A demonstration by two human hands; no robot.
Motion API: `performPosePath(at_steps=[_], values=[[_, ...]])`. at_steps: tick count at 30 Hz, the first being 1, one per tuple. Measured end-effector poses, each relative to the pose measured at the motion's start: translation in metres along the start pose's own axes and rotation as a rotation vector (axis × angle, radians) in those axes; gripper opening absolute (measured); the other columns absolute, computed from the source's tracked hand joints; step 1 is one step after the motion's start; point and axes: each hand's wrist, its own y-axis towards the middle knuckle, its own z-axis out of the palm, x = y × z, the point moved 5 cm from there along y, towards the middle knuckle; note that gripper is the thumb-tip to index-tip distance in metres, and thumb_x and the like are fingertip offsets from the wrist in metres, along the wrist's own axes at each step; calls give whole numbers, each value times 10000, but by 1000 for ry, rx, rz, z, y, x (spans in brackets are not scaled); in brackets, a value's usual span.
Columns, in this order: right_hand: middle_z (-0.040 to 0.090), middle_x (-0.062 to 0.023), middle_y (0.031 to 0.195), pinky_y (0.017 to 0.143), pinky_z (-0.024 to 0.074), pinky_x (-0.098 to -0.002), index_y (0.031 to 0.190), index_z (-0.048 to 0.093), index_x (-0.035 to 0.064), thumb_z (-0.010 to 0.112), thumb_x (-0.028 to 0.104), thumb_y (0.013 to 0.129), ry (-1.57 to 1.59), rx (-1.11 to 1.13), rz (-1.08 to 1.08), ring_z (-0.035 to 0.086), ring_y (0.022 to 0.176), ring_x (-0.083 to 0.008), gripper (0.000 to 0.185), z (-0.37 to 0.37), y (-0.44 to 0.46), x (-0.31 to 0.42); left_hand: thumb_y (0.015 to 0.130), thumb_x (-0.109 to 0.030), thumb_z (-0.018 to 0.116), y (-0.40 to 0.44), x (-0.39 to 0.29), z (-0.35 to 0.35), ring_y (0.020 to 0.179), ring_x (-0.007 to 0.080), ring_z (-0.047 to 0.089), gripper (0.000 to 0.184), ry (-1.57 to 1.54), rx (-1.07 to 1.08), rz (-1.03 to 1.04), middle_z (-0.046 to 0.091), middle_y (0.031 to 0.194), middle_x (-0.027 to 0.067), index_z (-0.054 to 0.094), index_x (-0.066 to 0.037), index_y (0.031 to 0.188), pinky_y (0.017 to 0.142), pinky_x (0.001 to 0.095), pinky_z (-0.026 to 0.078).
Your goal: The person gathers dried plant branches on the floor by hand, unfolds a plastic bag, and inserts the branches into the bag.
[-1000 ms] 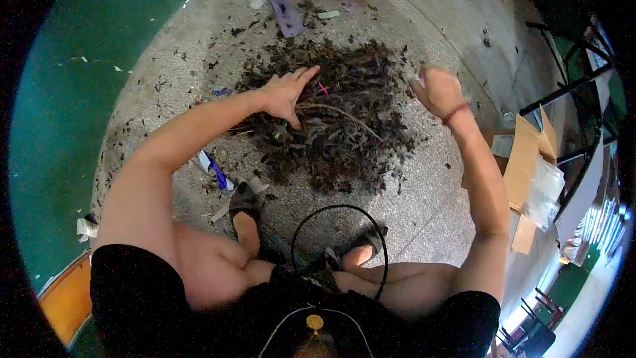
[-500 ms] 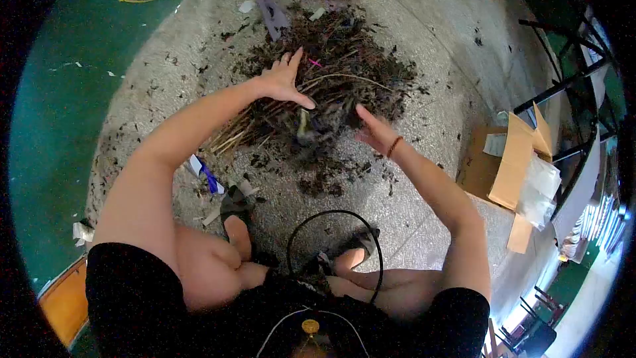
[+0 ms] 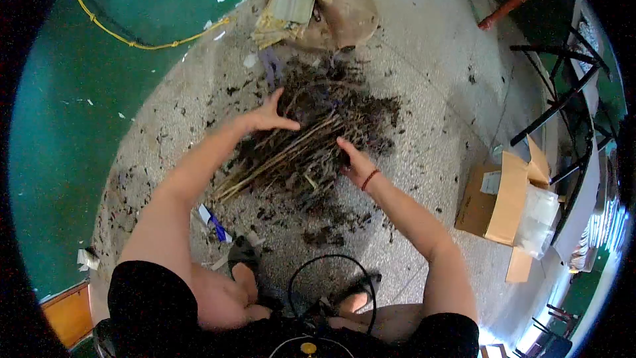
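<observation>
A heap of dried dark plant matter (image 3: 291,159) lies on the speckled floor in front of me, with long pale stalks (image 3: 278,152) running across it. My left hand (image 3: 266,117) is at the heap's upper left side, thumb and fingers spread wide. At its right side my right hand (image 3: 359,167) has the thumb stretched out, and its other fingers are partly hidden against the dark leaves. Neither hand visibly grips anything. A grey-purple strip (image 3: 270,65) sticks out at the heap's far edge.
Beyond the heap, a bundle of yellowish flat sheets (image 3: 288,10) rests on a round brown board (image 3: 358,16). An open cardboard box (image 3: 493,202) stands at right, near black metal legs (image 3: 560,96). A yellow rope (image 3: 126,41) lies on the green floor. Leaf crumbs surround the heap.
The view has tilted upward, showing more of the board and sheets. The heap has been turned over or shifted, with its stalks now more exposed. Both hands remain at its sides.
</observation>
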Motion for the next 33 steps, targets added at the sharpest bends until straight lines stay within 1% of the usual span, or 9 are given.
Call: performPosePath(at_steps=[5,11,16,20,22,25,30,32,33], values=[[516,-49,1163,885,405,-361,1190,460,51,632,431,741,92,102,37,495,1046,-190,613,18,5,6,520,-553,734,9,1,31,1305,302,89,1262,-310,207,51,45,1401,217,-42,-7,1350,1054,396,143],[562,-76,1074,775,483,-354,1100,504,16,643,294,759,112,205,-137,561,932,-203,462,36,14,51,608,-384,743,-36,-26,42,1205,247,317,962,-795,337,3,327,1313,163,219,9,1313,1007,351,232],[577,-71,1041,805,464,-354,1079,518,6,634,280,765,280,179,-251,560,934,-190,433,61,7,34,570,-397,753,-45,-35,-15,1226,270,292,1048,-454,197,77,286,1328,202,169,55,1314,1009,349,228],[494,-75,1182,931,362,-363,1188,437,12,571,349,813,288,296,-80,465,1083,-201,521,63,39,-10,530,-467,747,-36,-6,-16,1266,300,227,1170,-172,158,-41,205,1356,249,83,81,1323,1031,350,198],[431,-123,1244,946,344,-391,1238,354,-32,588,422,781,154,154,-18,442,1112,-236,685,54,46,-18,522,-463,753,-30,4,-3,1249,295,256,1182,-118,119,-85,234,1340,245,72,83,1320,1026,344,210],[382,-205,1266,909,357,-392,1231,292,-146,659,635,562,-306,-292,-29,385,1159,-283,1091,35,43,-8,500,-465,769,-22,13,6,1210,284,318,1229,2,8,-174,303,1306,224,28,82,1314,1018,329,235],[439,-213,1209,907,354,-382,1219,348,-117,626,680,556,-439,-91,-57,432,1110,-289,1073,6,5,25,483,-588,712,-22,13,0,1289,344,143,1294,77,34,-81,69,1376,282,-19,67,1326,1038,382,193],[493,-210,1153,859,403,-375,1175,424,-94,602,722,535,-964,104,126,505,1027,-297,1052,-7,-11,32,471,-575,729,-31,-1,-5,1288,363,131,1274,130,-1,-178,57,1373,293,27,39,1339,1041,380,184],[527,-209,1103,810,432,-375,1118,478,-85,605,723,523,-1027,19,5,539,965,-298,1011,-18,-15,40,471,-575,729,-37,-13,-5,1288,363,131,1274,137,11,-157,57,1373,293,27,39,1339,1041,380,184]])
